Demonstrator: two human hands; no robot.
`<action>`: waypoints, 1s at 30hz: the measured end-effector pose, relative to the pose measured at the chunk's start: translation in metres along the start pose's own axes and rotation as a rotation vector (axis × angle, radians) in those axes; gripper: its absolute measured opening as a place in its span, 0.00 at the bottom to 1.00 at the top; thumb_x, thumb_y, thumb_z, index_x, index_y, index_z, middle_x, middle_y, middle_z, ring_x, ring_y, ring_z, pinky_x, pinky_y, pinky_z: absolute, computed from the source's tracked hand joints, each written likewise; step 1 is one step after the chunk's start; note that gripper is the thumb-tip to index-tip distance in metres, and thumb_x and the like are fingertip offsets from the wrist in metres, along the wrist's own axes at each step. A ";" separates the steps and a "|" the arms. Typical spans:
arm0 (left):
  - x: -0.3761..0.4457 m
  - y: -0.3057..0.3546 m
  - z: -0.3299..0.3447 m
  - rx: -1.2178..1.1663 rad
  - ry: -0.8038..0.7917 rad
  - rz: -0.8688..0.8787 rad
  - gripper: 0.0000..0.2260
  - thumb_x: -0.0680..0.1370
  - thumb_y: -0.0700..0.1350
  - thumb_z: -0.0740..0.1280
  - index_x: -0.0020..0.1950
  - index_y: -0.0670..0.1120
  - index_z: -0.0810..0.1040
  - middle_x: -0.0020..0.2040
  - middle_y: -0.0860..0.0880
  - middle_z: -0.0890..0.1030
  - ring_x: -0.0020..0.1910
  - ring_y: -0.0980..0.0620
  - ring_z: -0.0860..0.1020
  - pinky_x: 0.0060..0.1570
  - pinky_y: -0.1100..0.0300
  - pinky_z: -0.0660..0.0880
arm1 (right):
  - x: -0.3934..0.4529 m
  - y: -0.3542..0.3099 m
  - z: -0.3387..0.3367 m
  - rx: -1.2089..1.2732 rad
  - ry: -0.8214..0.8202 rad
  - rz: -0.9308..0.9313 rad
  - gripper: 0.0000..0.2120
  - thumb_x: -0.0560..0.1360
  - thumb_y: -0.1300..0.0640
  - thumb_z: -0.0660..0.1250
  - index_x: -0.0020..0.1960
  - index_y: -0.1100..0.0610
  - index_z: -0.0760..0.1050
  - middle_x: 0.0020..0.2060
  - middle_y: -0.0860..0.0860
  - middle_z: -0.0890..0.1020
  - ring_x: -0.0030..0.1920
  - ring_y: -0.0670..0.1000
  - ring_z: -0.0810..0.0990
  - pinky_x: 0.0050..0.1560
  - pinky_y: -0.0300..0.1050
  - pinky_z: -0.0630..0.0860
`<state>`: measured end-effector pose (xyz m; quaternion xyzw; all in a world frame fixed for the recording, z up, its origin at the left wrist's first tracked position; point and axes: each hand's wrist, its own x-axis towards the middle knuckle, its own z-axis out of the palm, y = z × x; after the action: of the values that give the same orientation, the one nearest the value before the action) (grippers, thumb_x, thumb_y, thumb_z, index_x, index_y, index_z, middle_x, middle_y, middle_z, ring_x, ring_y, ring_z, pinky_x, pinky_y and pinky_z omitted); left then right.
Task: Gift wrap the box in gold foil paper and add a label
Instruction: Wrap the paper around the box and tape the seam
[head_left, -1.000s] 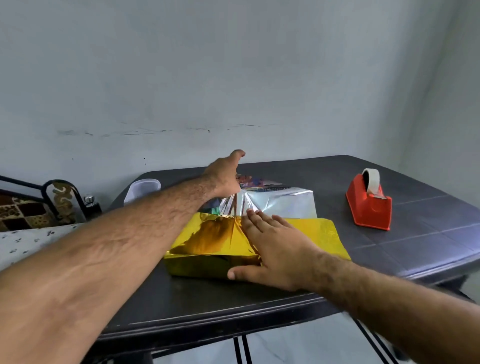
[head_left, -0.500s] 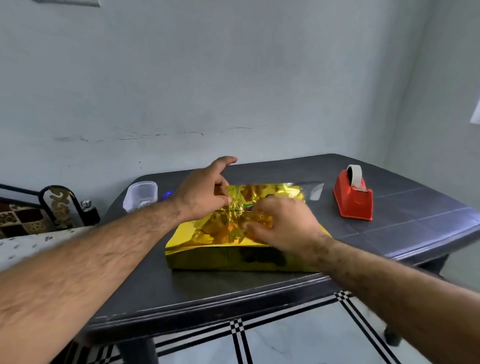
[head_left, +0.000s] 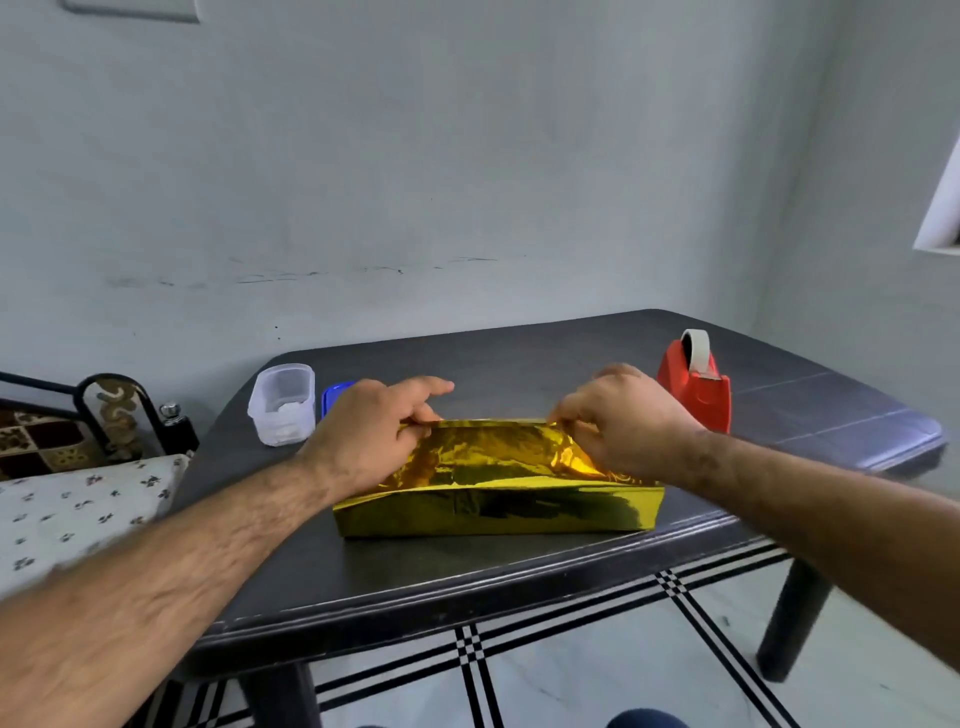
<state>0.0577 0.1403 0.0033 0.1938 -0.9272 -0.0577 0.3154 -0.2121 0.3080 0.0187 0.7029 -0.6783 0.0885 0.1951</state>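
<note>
Setting: pale grey-white plastered wall (head_left: 467, 156), scuffed in a faint horizontal line; white tiled floor (head_left: 597, 675) with black stripe inlay. Dark rectangular surface (head_left: 415, 582) with rounded corners, set into the room corner.

Item 1: box in gold foil paper (head_left: 498, 506), lying lengthwise near the front edge of the surface, mid-width. Front face is smooth and mirror-like; the top is covered by a creased foil flap whose far edge is lifted.

Item 2: left hand (head_left: 371, 439), over the left end of the box. Thumb and curled fingers pinch the far edge of the foil flap at its left corner; index finger is extended toward the right above the edge.

Item 3: right hand (head_left: 631, 423), over the right end of the box. Fingers are bent downward, pinching the same foil edge at its right corner. The two hands are well apart, the foil edge stretched between them.

Item 4: red tape dispenser (head_left: 695, 387) with a white roll, beside and beyond the right hand.

Item 5: clear plastic container (head_left: 283, 405), far left of the surface; blue lid (head_left: 335, 397) just beside it, partly hidden by the left hand.

Item 6: floral-print bedding (head_left: 78, 514) at left, off the surface.
</note>
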 end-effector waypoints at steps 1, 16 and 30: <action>-0.002 -0.002 0.001 0.010 0.003 0.016 0.24 0.77 0.36 0.74 0.72 0.54 0.80 0.50 0.61 0.87 0.52 0.61 0.84 0.62 0.58 0.78 | -0.007 -0.001 0.002 -0.013 -0.017 -0.027 0.14 0.83 0.50 0.60 0.59 0.46 0.84 0.47 0.42 0.88 0.46 0.47 0.84 0.67 0.49 0.74; -0.028 0.006 0.004 0.179 -0.112 0.008 0.23 0.81 0.40 0.65 0.73 0.59 0.77 0.43 0.51 0.79 0.49 0.49 0.76 0.50 0.52 0.81 | -0.023 -0.033 -0.003 0.028 -0.272 -0.040 0.49 0.72 0.18 0.55 0.83 0.48 0.62 0.81 0.44 0.67 0.79 0.46 0.67 0.82 0.53 0.56; -0.042 0.048 0.007 0.205 -0.217 0.119 0.35 0.78 0.64 0.66 0.82 0.51 0.66 0.68 0.51 0.81 0.67 0.50 0.76 0.77 0.59 0.56 | -0.023 -0.057 0.011 -0.105 -0.253 0.000 0.28 0.79 0.34 0.64 0.75 0.44 0.72 0.70 0.41 0.80 0.69 0.47 0.78 0.81 0.53 0.59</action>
<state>0.0687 0.2009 -0.0154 0.1624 -0.9666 0.0353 0.1950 -0.1587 0.3247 -0.0087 0.6972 -0.7012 -0.0366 0.1445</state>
